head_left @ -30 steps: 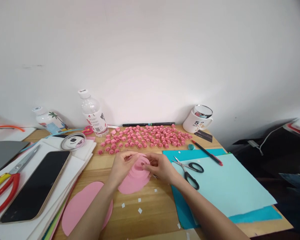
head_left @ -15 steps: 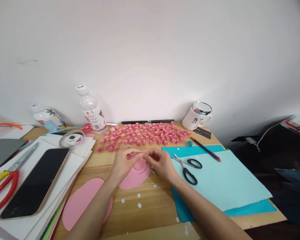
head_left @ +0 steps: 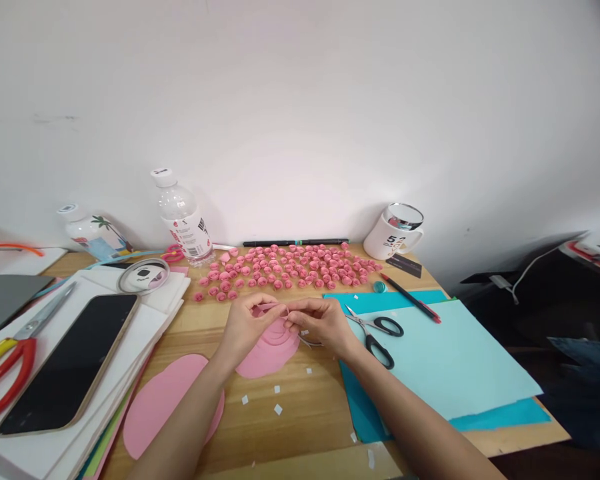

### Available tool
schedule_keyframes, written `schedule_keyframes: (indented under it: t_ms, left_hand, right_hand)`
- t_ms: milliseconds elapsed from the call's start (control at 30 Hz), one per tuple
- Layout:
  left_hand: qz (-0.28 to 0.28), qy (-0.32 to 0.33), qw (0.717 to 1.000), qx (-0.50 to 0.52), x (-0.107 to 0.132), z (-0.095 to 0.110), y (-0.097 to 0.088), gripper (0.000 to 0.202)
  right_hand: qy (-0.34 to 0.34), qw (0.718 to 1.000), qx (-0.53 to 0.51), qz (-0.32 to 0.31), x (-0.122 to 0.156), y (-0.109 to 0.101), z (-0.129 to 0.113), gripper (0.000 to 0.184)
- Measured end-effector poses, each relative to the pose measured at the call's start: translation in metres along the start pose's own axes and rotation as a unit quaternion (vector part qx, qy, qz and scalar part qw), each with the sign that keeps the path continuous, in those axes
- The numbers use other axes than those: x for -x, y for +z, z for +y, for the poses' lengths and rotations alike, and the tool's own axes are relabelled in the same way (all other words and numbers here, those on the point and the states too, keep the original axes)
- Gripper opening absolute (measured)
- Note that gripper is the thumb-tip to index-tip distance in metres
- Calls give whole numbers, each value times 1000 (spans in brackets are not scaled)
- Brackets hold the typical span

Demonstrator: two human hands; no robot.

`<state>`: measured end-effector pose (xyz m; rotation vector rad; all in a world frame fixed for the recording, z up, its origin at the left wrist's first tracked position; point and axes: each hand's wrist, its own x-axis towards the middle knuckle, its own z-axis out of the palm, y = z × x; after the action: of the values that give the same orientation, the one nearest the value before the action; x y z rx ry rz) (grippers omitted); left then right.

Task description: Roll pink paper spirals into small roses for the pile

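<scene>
My left hand [head_left: 247, 327] and my right hand [head_left: 323, 323] meet over the wooden table [head_left: 300, 407], fingertips pinched together on the outer end of a pink paper spiral [head_left: 273, 347]. The rest of the spiral hangs and lies flat below the hands. Behind them lie several small rolled pink paper roses [head_left: 290, 267] in rows. A thin metal tool, partly hidden, shows under my right hand.
Black-handled scissors [head_left: 377, 333] lie on light blue paper [head_left: 445, 367] at the right. A pink paper disc [head_left: 167, 403] lies near left. A phone [head_left: 70, 363] on white sheets, red scissors [head_left: 5, 367], tape roll [head_left: 144, 275], bottle [head_left: 183, 217], mug [head_left: 393, 235] and red pen [head_left: 410, 299] surround.
Both hands have drawn closer together and lifted the spiral's end slightly; the view shifted a little downward on the table.
</scene>
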<state>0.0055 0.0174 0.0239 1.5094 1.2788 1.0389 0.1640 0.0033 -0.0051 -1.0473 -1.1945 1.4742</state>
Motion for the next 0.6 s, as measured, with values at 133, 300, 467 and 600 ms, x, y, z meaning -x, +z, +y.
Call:
schedule_keyframes:
  t_ms: [133,300,467,600]
  left_hand:
    - [-1,6,1000,9,1,-1,2,10]
    - [-24,-3,999,24,1,-2,3,12]
    - [-18,-15,999,38,2,1,2,12]
    - [-17,-13,999,29,1,2,1,11]
  right_hand:
    - [14,1000,-9,16,-1,2,1,28]
    - [26,999,-26,25,-2,2,3,26]
    - [31,999,-35,5,-2,0,2,27]
    - [25,999,-28,-11,-2,-1,0,29]
